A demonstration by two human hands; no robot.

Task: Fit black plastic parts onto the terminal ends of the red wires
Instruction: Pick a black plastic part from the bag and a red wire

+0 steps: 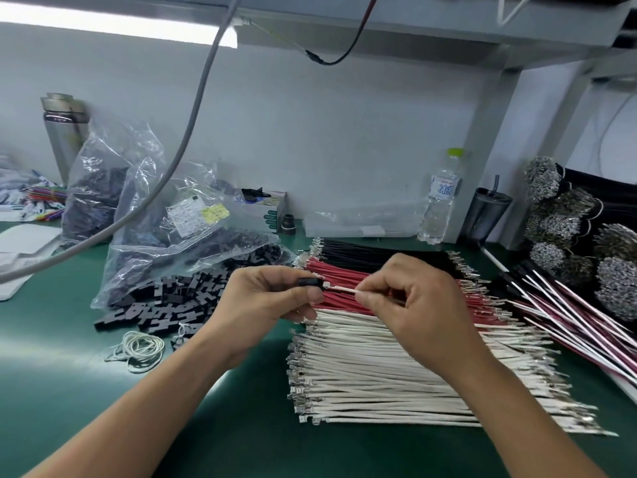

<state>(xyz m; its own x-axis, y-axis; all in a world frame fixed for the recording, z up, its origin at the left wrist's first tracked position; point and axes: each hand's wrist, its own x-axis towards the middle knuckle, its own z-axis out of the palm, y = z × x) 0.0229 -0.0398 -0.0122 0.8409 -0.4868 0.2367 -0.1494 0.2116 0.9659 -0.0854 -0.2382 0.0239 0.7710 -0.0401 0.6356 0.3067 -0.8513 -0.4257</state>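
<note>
My left hand (265, 298) pinches a small black plastic part (309, 282) between thumb and fingers. My right hand (410, 305) pinches a thin pale wire (341, 288) whose metal terminal end points into the black part. Both hands hover over a row of red wires (339, 272) lying on the green mat. A loose heap of black plastic parts (172, 301) lies to the left of my left hand.
White wires (379, 374) lie in a wide row in front of the red ones, black wires (372, 251) behind. Clear bags of parts (165, 215), white string loops (141, 346), a water bottle (439, 198), a dark cup (486, 212) and wire bundles (586, 236) at right surround the spot.
</note>
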